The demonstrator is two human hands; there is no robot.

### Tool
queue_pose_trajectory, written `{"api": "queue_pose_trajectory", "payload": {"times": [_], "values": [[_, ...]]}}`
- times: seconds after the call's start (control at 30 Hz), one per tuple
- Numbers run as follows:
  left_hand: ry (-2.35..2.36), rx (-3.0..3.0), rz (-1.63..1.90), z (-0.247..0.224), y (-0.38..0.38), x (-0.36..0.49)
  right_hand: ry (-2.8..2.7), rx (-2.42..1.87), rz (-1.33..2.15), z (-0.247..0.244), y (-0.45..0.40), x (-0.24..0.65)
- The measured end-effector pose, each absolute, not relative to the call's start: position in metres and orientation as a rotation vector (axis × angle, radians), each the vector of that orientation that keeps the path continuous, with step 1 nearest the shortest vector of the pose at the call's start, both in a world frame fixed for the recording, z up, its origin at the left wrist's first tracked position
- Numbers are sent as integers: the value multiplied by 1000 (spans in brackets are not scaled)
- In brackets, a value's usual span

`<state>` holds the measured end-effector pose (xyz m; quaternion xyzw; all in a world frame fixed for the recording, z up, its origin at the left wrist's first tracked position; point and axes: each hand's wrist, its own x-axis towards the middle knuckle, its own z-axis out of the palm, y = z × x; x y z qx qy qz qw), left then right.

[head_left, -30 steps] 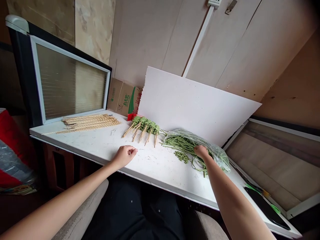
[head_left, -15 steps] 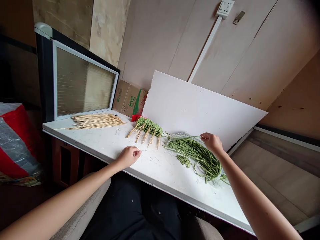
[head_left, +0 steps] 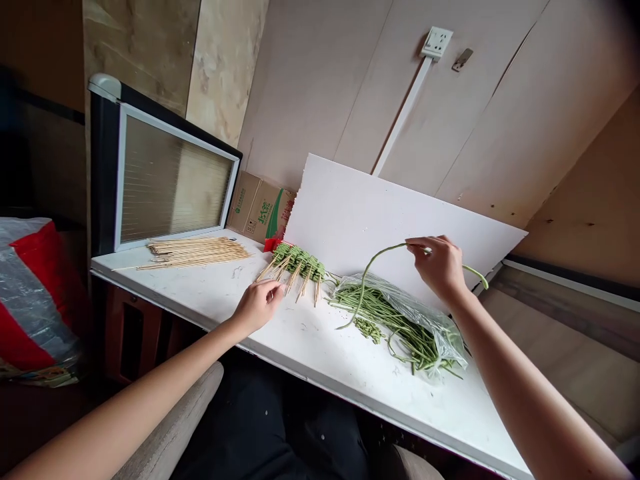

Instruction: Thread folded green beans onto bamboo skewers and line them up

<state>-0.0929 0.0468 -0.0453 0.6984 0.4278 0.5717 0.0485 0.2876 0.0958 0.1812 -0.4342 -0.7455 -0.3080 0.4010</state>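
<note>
Yardlong bean (head_left: pixel 384 250) clamped between fingers of right hand (head_left: pixel 441 268), left hand (head_left: pixel 257 307) held over surface (head_left: pixel 325 350), fingers curled together.

Left forearm (head_left: pixel 150 390): bare, extended from lower left
Left grip (head_left: pixel 257 307): loosely curled
Right forearm (head_left: pixel 530 380): bare, angled upward
Right grip (head_left: pixel 440 265): pinching, higher than left

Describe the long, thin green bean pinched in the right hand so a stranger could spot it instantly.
On the white table, find the clear plastic bag of slender green beans. Above it is the person's bare right hand. The long, thin green bean is the only one held up, curving down from that hand while its neighbours lie below.
</note>
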Motion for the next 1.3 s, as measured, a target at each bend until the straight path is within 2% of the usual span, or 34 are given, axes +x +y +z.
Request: {"api": "queue_pose_trajectory", "payload": {"times": [0.17,0.3,0.4,0.53,0.67,0.83,0.93,1.3], "values": [[1162,2202,1882,38,-1,-84,-1850,-1094,-383,155,84,242],[1295,2364,1867,67,-9,-68,-1809,-1021,-74,117,77,200],[1427,2500,1717,58,9,-52,-1829,-917,51,76,70,170],[1351,2678,1388,17,44,-33,-1889,-812,31,19,62,142],[1476,2670,1163,-18,67,-38,-2060,-873,74,-14,52,143],[1627,2583,1143,-23,81,-72,-2257,-1130,189,-23,41,176],[1673,2525,1136,-23,86,-88,-2226,-1136,304,-22,38,194],[1674,2449,1158,-34,89,-91,-1888,-1021,102,-16,28,209]]}}
